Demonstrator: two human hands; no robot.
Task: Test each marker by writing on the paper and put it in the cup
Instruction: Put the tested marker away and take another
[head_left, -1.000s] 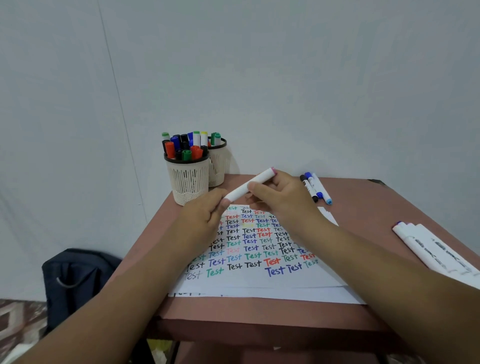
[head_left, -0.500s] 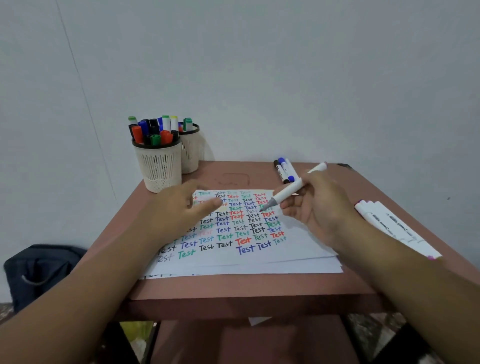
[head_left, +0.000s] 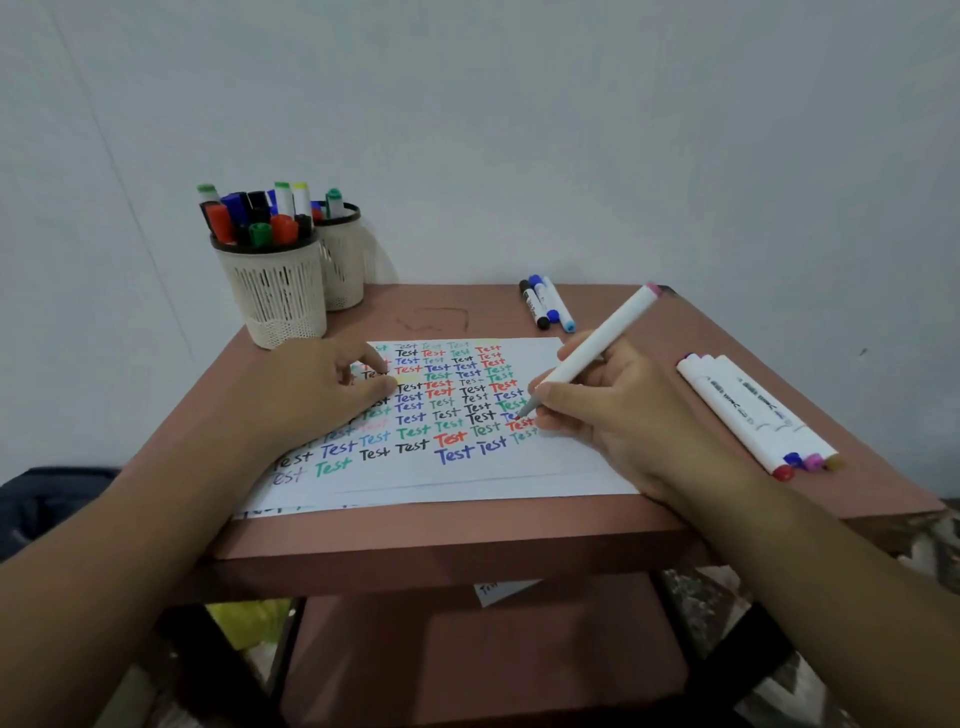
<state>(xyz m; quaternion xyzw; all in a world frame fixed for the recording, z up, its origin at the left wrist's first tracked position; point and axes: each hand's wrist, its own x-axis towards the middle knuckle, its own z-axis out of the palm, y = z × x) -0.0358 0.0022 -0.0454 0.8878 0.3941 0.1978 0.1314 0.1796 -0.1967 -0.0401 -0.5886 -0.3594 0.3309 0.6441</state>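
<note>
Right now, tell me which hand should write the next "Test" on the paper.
Right. The right hand already grips the marker with its tip down at the paper, beside the last words. The left hand rests on the paper's left side and holds no marker.

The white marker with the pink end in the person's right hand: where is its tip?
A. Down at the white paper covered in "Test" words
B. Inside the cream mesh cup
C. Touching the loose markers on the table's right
A: the right hand holds the white marker with the pink end slanted, tip at the white paper.
</note>
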